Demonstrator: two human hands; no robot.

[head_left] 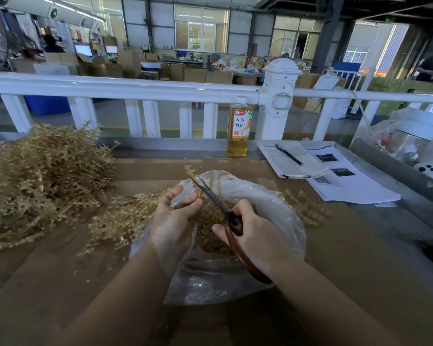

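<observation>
My left hand [174, 216] pinches a thin tan sprig [195, 179] above a clear plastic bag [280, 216]. My right hand [254, 233] grips scissors [218, 203] with brown-red handles. Their dark blades are slightly parted around the sprig's stem, just past my left fingertips. Small cut tan pieces [210, 236] lie heaped inside the bag, partly hidden by both hands.
A big pile of tan dried branches [43, 181] fills the table's left side; smaller sprigs [125, 218] lie beside the bag. A bottle of amber drink [238, 131] stands at the back by a white railing [125, 87]. Papers and a pen [289, 154] lie at the right.
</observation>
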